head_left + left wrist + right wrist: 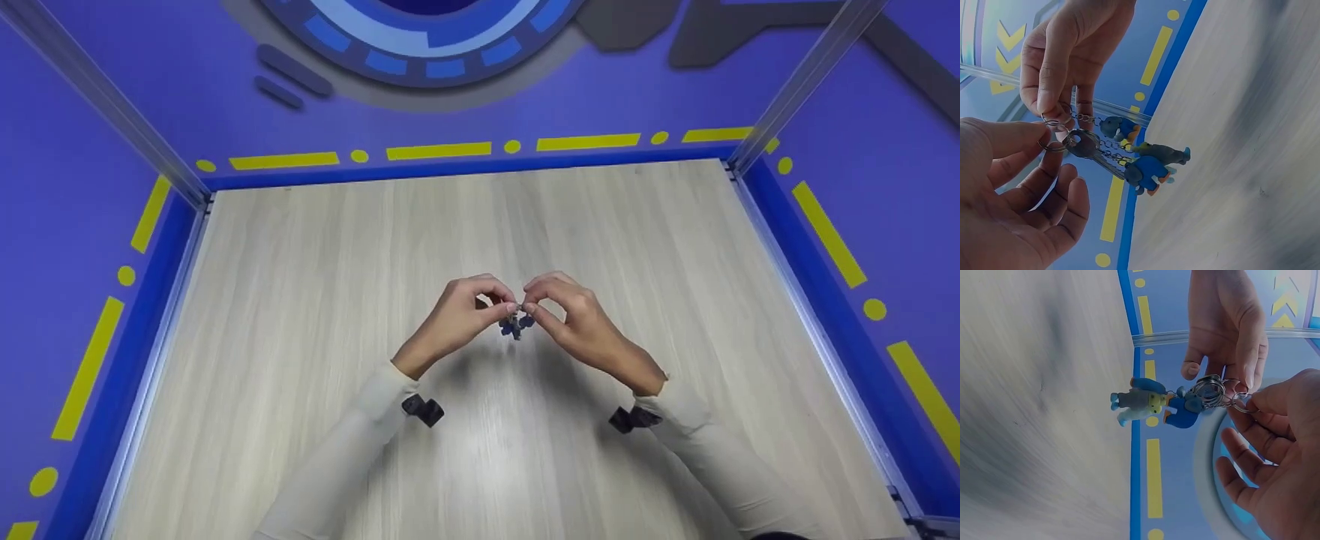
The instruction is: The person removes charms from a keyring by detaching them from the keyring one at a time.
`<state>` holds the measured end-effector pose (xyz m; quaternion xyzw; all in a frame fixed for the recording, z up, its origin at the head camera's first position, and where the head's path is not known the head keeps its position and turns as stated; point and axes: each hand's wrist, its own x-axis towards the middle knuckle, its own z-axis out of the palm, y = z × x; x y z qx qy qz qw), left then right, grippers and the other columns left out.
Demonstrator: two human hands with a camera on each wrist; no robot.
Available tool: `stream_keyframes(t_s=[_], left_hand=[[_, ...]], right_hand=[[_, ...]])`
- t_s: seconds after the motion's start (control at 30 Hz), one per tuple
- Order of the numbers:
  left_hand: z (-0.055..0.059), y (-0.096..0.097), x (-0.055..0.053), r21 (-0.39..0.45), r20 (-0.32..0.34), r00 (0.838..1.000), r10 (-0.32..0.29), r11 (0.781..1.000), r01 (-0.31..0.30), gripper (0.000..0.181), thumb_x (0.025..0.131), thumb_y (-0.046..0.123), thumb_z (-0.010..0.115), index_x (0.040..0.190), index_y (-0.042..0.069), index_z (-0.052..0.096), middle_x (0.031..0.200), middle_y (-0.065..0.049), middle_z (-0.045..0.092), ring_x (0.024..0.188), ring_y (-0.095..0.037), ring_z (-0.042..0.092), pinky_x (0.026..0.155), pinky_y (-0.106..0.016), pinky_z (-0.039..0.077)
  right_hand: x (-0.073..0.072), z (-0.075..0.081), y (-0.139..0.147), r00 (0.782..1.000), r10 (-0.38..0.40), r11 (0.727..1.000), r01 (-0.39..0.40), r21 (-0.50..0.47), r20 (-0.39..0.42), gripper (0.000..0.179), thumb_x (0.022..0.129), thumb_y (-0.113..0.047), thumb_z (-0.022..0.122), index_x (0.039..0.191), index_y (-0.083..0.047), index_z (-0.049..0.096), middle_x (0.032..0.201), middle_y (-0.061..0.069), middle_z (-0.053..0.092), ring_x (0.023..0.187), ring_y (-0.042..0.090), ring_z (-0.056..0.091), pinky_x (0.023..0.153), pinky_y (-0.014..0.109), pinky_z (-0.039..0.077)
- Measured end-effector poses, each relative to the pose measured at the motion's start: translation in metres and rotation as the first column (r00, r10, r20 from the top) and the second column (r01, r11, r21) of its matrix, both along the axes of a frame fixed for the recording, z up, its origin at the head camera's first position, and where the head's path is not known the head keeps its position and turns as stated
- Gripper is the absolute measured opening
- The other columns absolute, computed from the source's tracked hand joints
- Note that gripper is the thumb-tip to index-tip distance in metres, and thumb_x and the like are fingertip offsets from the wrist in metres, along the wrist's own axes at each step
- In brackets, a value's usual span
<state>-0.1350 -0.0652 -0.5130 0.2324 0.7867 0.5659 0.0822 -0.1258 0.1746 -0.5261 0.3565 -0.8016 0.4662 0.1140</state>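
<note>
Both hands meet over the middle of the table, holding a bunch of key rings with small figures hanging from it. My left hand (461, 309) pinches a metal ring (1051, 145) between thumb and forefinger, its other fingers loosely bent. From the other side, my right hand (576, 315) pinches a linked ring (1246, 405) the same way. A silver key (1085, 145) hangs between them. On short chains dangle a blue figure with a grey head (1148, 171), a similar smaller-looking one (1119, 128) and a grey figure with a yellow-green head (1139, 400).
A pale wood-grain table (315, 247) lies below the hands. Blue panels with yellow dashes (439, 151) wall it at the back and sides, with metal posts (806, 86) at the rear corners. Each sleeved wrist carries a small black camera (424, 410).
</note>
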Motion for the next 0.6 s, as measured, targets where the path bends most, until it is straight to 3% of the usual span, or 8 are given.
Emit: stream_keyframes(t_s=[0.2,0.6], left_hand=[[-0.001,0.0006,-0.0003,-0.002,0.029,1.0,-0.007,1.0,0.007,0.006,0.103,0.012,0.079,0.099,0.012,0.083,0.101,0.005,0.076,0.098,-0.016,0.067,0.087,-0.043,0.059],[-0.0076,-0.0073,-0.0035,0.11,0.064,0.998,0.0,0.994,-0.007,0.004,0.099,0.006,0.082,0.099,0.007,0.086,0.101,-0.003,0.078,0.096,-0.017,0.071,0.084,-0.03,0.06]], right_hand=[[-0.0026,-0.0027,0.0041,1.0,0.016,0.999,-0.015,-0.043,0.015,0.014,0.099,0.006,0.078,0.102,-0.008,0.079,0.107,0.005,0.078,0.114,0.032,0.07,0.106,0.034,0.052],[-0.0064,-0.0093,0.0046,0.999,0.016,0.997,-0.013,-0.077,0.038,0.014,0.095,0.007,0.081,0.1,-0.007,0.081,0.107,0.01,0.078,0.111,0.035,0.072,0.106,0.03,0.052]])
